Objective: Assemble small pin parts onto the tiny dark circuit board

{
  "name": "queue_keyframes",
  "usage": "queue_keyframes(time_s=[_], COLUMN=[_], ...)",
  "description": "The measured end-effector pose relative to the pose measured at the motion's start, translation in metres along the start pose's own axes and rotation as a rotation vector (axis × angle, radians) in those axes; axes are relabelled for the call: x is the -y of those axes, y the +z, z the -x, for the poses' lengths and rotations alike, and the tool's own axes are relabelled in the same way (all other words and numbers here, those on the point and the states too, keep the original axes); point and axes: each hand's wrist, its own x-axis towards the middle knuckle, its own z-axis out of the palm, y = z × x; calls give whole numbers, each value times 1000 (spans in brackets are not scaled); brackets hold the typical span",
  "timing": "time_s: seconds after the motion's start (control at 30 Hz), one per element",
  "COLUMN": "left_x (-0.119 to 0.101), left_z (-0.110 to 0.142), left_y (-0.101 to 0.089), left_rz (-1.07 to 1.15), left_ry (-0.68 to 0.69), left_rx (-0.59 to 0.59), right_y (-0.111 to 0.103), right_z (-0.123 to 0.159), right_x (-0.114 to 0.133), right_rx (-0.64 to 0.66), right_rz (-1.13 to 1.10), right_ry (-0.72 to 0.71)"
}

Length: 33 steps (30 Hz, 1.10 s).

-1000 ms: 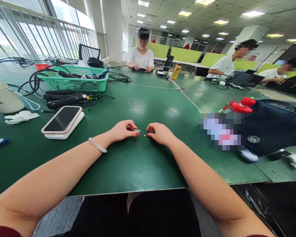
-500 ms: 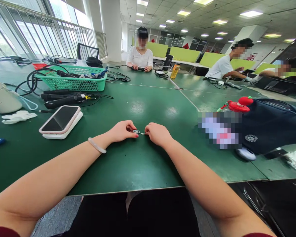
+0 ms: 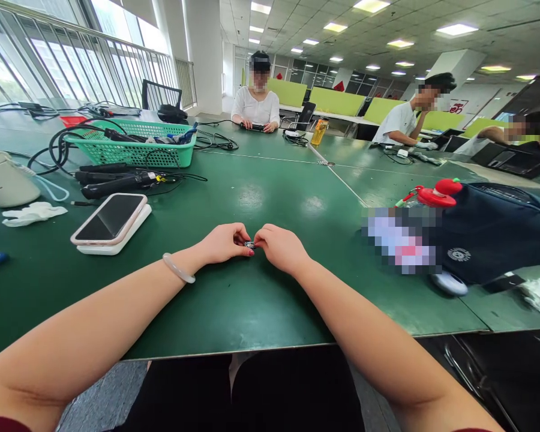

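Note:
My left hand (image 3: 227, 242) is closed in a pinch on a small black-and-silver piece (image 3: 250, 245), too small to name surely. My right hand (image 3: 279, 246) is also closed, its fingertips pressed together against the right end of that piece. Whatever tiny thing sits between the right fingertips is hidden now. Both hands are just above or resting on the green table (image 3: 234, 312), near its front edge. A phone (image 3: 112, 217) lies on a white box to the left of my left hand.
At the left stand a green basket (image 3: 135, 147) with cables and tools, black handled devices (image 3: 117, 183) and a pale bottle (image 3: 4, 177). A dark blue bag (image 3: 499, 231) and a mouse (image 3: 449, 282) lie right. Several people sit farther back.
My right hand has moved left, bringing the tiny silver-tipped thing in its fingers up to the piece in my left hand. A person at the back right has raised a hand toward the head.

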Motion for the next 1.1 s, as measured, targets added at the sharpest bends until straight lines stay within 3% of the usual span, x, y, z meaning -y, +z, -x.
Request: queue_keyframes(time_s=[0.5,0.73,0.93,1.1], left_x=[-3,-7,-15,-10], left_z=[2,-1,3,2], left_y=[-1,-3,-4,-5], left_rz=[82,353,589,487], left_ry=[10,-60,-159,-133], left_rx=[-10,-10,88,105], right_y=[-9,-5,-1,3], right_z=[1,3,3,2], right_x=[-2,-1,11,13], right_rx=[-6,-30,-66,-64], right_rz=[-79,-79,23,18], right_ry=[62,51,22,-10])
